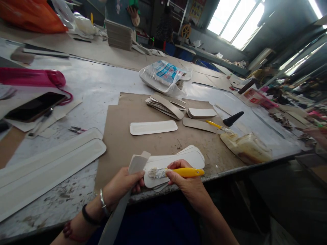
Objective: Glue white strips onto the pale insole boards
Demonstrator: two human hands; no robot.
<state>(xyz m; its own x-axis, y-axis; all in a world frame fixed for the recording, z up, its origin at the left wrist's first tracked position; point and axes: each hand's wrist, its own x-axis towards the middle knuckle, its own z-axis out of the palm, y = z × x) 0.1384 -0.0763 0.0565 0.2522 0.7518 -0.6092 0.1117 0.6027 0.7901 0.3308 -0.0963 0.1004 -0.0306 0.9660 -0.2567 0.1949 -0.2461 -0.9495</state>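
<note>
My left hand (125,183) is closed on a long pale strip (138,163), its upper end folded over above my thumb and its length hanging past the table edge. My right hand (187,183) grips a yellow-handled brush (190,172), whose bristles are coated with white paste. The bristles lie over a loose pile of white rounded panels (191,156) at the table's front edge. Just beyond, a single white panel (153,127) rests on a brown cardboard sheet (117,143).
Stacked rounded pieces (166,106) and a plastic bag (165,76) lie farther back. To the right are a second yellow brush (213,124), a cut-open plastic container (247,148) and a black-handled tool (233,119). Long panels (58,166) and a phone (35,106) lie left.
</note>
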